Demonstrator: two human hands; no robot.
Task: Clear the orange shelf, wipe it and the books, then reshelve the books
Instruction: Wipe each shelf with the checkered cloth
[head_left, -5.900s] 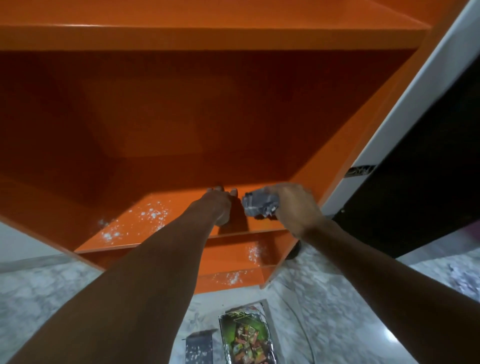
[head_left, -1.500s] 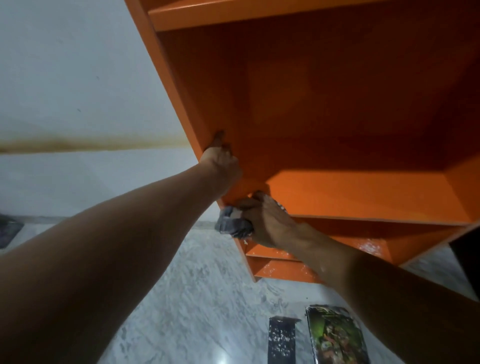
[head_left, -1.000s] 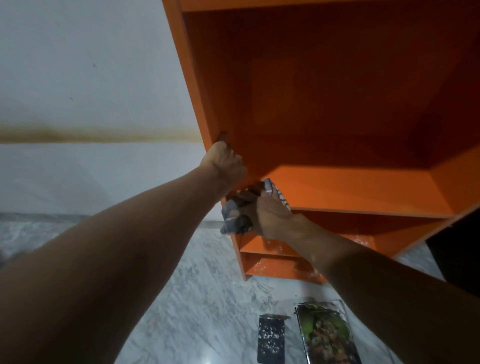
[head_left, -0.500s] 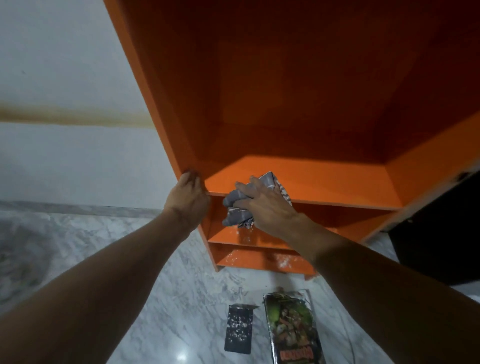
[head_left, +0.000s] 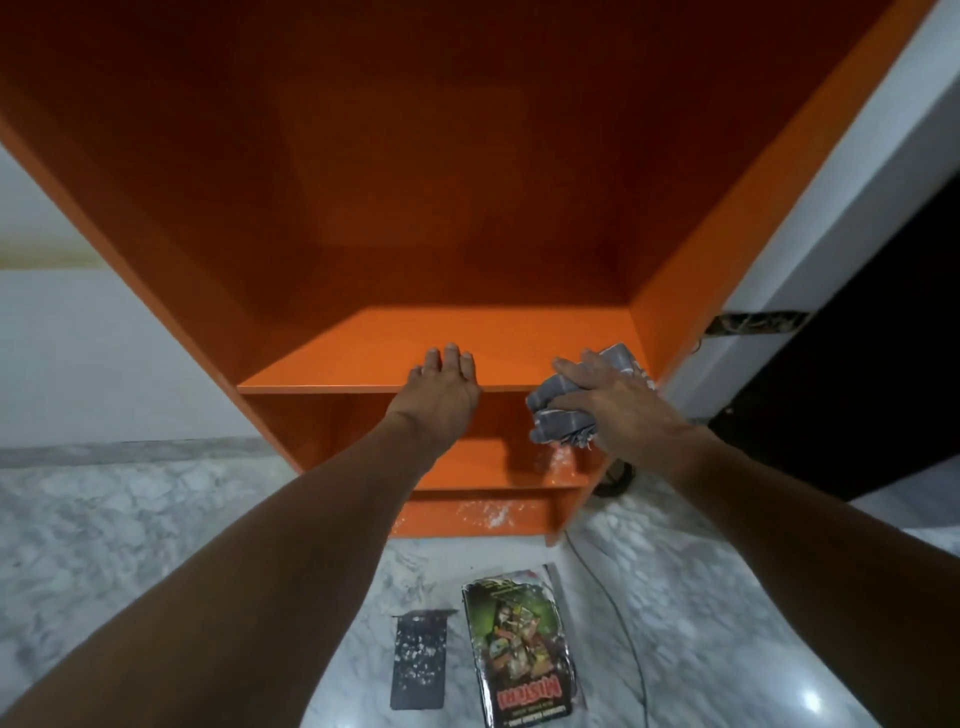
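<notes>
Shelving dominates the view: the orange shelf (head_left: 467, 156) stands open-fronted, and no books show on any visible board. Below it lies the marbled floor (head_left: 156, 519). The step in hand is judged to be wiping, with clearing done and reshelving not yet begun. The upper board (head_left: 363, 358) looks clean, so the next move probably calls for carrying the wipe down to the lower boards (head_left: 467, 470), then to the books. The left grip (head_left: 441, 395) is spread, with fingers straight and flat over the front edge of the upper board, apparently as a brace. The right grip (head_left: 618, 405) is closed around a bunched grey cloth (head_left: 558, 410), fingers over it and thumb beneath, at the right end of the same board near the side wall. Part of the cloth hangs past the front edge. One book (head_left: 519, 654) with a green cover lies flat on the floor in front of the shelf, well apart from both grips and below them. Just left of it lies a dark flat item (head_left: 418, 660), possibly a second book. White specks (head_left: 561, 460) dot that item and the lower boards.
</notes>
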